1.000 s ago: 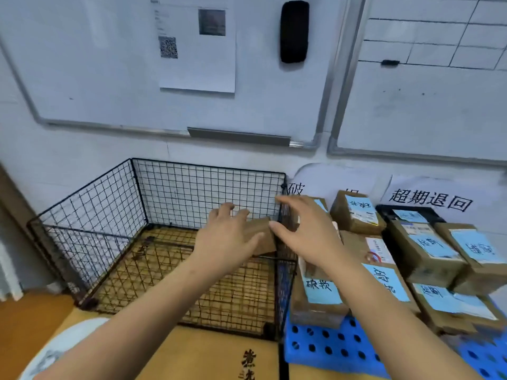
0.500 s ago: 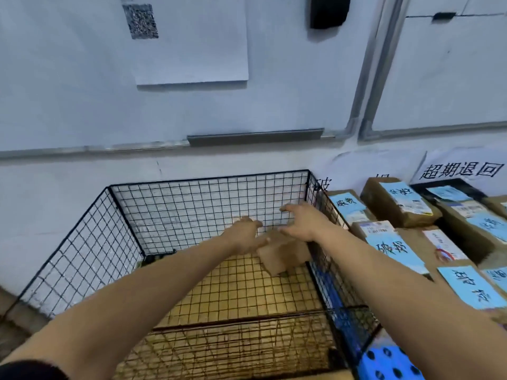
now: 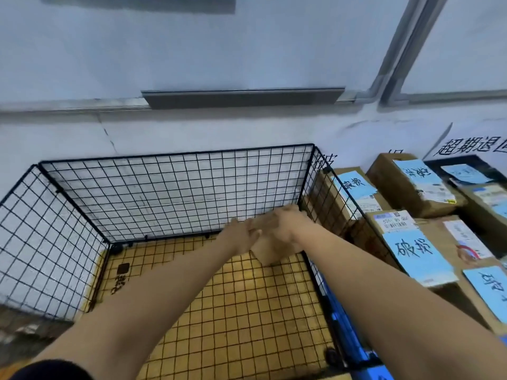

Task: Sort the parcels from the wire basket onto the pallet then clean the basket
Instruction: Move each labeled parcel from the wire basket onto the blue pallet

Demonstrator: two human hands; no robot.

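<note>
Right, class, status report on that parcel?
Left hand, right hand grip small parcel. Parcel low, far-right corner of wire basket. Right mesh wall between it and labelled boxes.

A grey whiteboard tray (image 3: 242,98) sits high above the fingers (image 3: 270,223); a black-lettered paper sign (image 3: 472,145) hangs to their upper right.

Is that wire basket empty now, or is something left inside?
Not empty. One parcel is in the basket, at its far right corner, gripped by the left hand and right hand; nothing else shows inside.
</note>
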